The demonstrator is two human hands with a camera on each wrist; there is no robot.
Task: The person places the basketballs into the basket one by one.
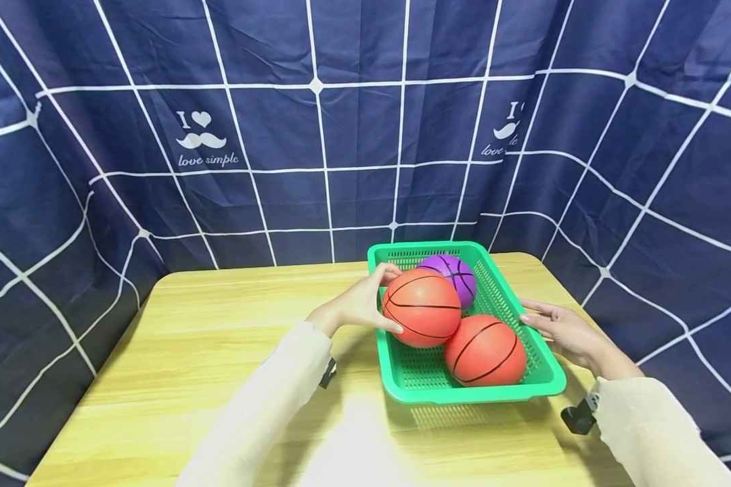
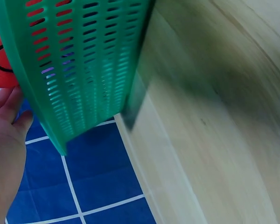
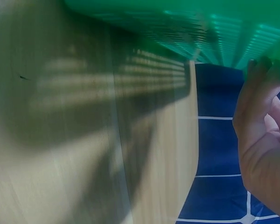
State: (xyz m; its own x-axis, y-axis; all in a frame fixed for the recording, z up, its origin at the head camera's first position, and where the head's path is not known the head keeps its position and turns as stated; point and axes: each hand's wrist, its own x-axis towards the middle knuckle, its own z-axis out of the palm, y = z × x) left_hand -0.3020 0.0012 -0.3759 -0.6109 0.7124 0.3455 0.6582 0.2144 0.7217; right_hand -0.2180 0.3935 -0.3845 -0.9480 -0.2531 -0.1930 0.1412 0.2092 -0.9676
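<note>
My left hand [image 1: 365,301] grips an orange basketball [image 1: 423,308] from its left side, fingers at the back and thumb at the front. That ball sits high in the left part of a green plastic basket [image 1: 472,393], over its left rim. A second orange basketball [image 1: 486,352] lies at the basket's near right, and a purple ball [image 1: 451,274] is partly hidden behind the gripped one. At the basket's right rim rests my right hand [image 1: 569,335], its fingers nearly straight. In the right wrist view the fingers [image 3: 259,93] lie against the green wall.
The basket is over the right half of a light wooden table [image 1: 219,352]. A dark blue curtain with white lines [image 1: 359,135] hangs behind the table and along both sides. Each wrist wears a small black camera, the right one [image 1: 579,416] beside the basket's near corner.
</note>
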